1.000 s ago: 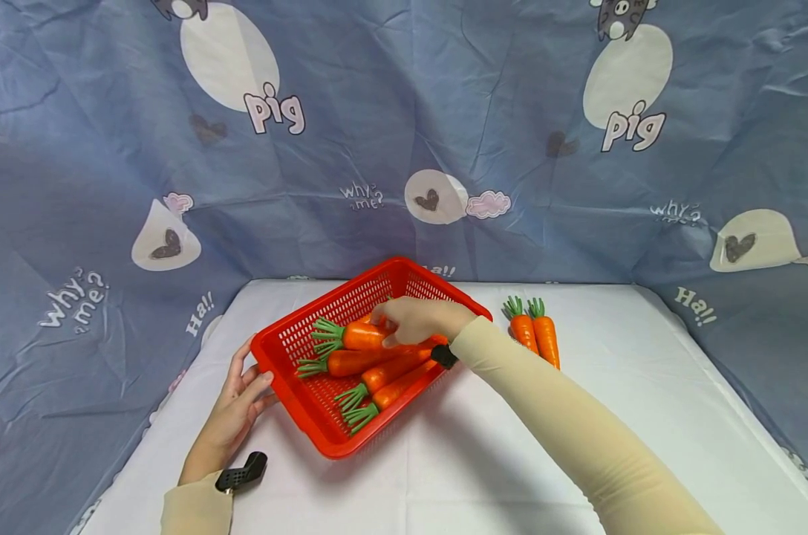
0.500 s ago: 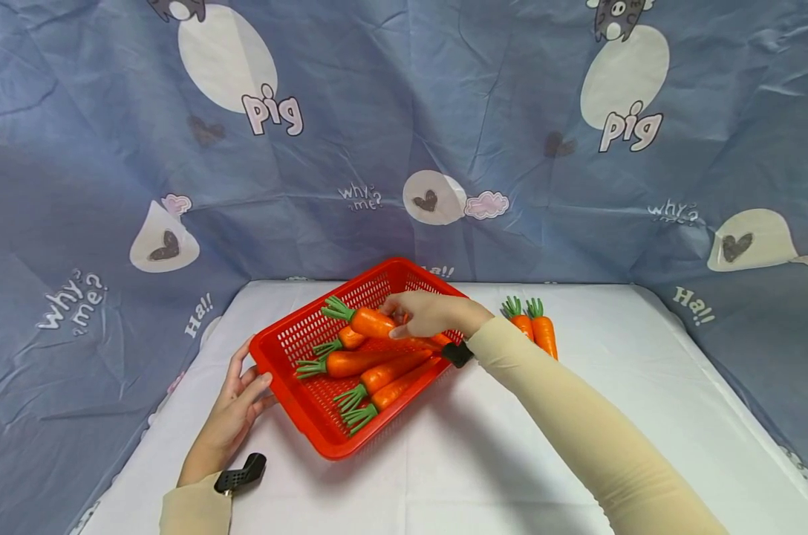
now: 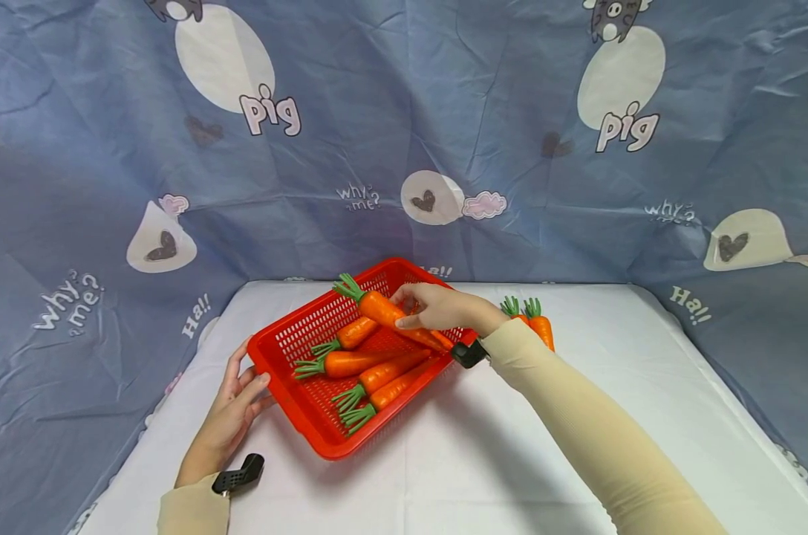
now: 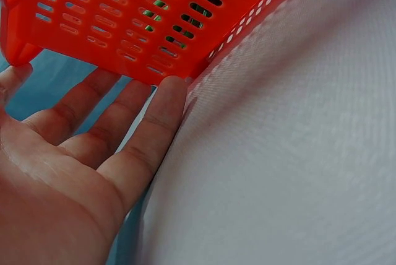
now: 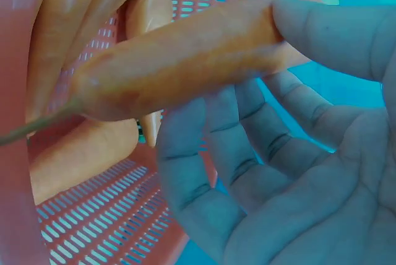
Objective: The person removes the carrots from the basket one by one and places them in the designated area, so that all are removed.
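Note:
My right hand (image 3: 440, 306) pinches an orange carrot (image 3: 380, 307) between thumb and fingers, tilted above the red basket (image 3: 340, 447) with its green stalks up and to the left. In the right wrist view that carrot (image 5: 179, 60) lies across the fingers, its thin tail pointing left. At the basket's left end my left hand (image 3: 225, 416) touches the rim and outer wall with nearly straight fingers. The left wrist view shows those fingertips (image 4: 167, 101) at the wall's lower edge. Several more carrots (image 3: 353, 362) lie in the basket, partly overlapped by the held one.
Two carrots (image 3: 541, 330) lie side by side on the white table (image 3: 618, 371), right of the basket, their lower parts behind my right sleeve. A blue printed cloth (image 3: 350, 134) hangs behind and at both sides.
My right hand has lifted the carrot off the others and moved slightly up and right, and the carrot has tilted stalks-up. The left hand and basket stay about where they were.

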`<state>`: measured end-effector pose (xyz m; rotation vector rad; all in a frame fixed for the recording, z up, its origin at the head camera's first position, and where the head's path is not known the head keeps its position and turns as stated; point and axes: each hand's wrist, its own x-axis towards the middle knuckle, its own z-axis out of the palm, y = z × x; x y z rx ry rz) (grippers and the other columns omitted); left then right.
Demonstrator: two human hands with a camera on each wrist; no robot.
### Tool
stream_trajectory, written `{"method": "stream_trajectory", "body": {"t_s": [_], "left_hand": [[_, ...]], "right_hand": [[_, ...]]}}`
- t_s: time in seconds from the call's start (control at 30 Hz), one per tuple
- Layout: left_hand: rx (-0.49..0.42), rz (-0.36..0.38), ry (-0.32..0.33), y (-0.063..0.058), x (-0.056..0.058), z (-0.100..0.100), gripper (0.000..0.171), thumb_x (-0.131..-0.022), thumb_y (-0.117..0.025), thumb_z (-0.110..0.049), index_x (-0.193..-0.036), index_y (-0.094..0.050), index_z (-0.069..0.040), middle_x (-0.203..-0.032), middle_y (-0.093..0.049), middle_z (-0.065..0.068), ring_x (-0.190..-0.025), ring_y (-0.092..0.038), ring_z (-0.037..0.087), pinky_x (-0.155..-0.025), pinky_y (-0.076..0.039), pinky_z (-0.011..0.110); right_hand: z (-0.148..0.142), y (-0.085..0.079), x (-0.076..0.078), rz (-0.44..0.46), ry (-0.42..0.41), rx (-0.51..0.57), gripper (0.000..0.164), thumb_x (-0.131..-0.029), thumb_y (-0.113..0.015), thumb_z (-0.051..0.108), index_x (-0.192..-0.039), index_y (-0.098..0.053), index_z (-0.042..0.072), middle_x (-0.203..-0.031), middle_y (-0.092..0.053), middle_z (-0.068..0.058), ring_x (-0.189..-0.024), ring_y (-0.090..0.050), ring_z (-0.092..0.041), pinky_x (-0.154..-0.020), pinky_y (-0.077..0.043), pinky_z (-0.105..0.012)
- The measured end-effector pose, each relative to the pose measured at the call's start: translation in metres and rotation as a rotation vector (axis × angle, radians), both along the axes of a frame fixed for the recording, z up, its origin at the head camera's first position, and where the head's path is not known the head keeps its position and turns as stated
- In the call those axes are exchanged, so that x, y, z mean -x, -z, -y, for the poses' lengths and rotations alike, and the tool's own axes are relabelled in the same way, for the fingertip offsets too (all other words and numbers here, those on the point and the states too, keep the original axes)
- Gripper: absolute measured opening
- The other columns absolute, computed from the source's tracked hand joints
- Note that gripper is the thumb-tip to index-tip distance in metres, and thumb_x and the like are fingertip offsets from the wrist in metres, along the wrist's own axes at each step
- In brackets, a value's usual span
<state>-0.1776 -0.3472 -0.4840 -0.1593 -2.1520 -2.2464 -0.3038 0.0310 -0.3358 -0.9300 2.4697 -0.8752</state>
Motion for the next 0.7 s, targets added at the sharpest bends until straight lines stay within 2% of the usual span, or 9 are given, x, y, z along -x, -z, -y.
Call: {"method": "stream_trajectory", "body": {"t_s": [0.13, 0.43, 0.57, 0.7], "left_hand": [[-0.002, -0.004, 0.002, 0.0, -0.001, 0.001, 0.072, -0.113, -0.052, -0.017, -0.171, -0.014, -0.035, -0.143, -0.06, -0.014, -0.114, -0.072, 0.004, -0.094, -0.062, 0.026], [-0.019, -0.019, 0.008, 0.001, -0.001, 0.001, 0.071, -0.113, -0.052, -0.015, -0.171, -0.015, -0.034, -0.143, -0.062, -0.014, -0.114, -0.072, 0.004, -0.093, -0.063, 0.026], [-0.024, -0.022, 0.01, 0.001, -0.001, 0.001, 0.071, -0.113, -0.052, -0.014, -0.171, -0.016, -0.034, -0.142, -0.062, -0.014, -0.114, -0.072, 0.004, -0.093, -0.063, 0.026], [-0.026, -0.025, 0.014, 0.001, 0.0, 0.001, 0.071, -0.113, -0.051, -0.014, -0.171, -0.016, -0.034, -0.142, -0.061, -0.014, -0.115, -0.071, 0.003, -0.093, -0.063, 0.026]], "right_hand": [[-0.003, 0.001, 0.0, 0.014, 0.016, 0.056, 0.041, -0.102, -0.072, 0.02, -0.138, -0.062, 0.003, -0.121, -0.065, -0.01, -0.114, -0.058, -0.024, -0.105, -0.05, -0.037], [-0.01, 0.004, -0.002, 0.065, 0.036, 0.135, 0.041, -0.102, -0.072, 0.02, -0.138, -0.06, 0.002, -0.112, -0.06, -0.01, -0.095, -0.058, -0.021, -0.082, -0.054, -0.027], [-0.013, 0.005, -0.004, 0.089, 0.059, 0.158, 0.045, -0.103, -0.071, 0.021, -0.141, -0.059, 0.002, -0.118, -0.06, -0.01, -0.094, -0.06, -0.02, -0.083, -0.058, -0.032], [-0.016, 0.006, -0.006, 0.126, 0.087, 0.183, 0.045, -0.104, -0.071, 0.021, -0.143, -0.057, 0.003, -0.116, -0.06, -0.01, -0.09, -0.06, -0.021, -0.086, -0.06, -0.04]]}}
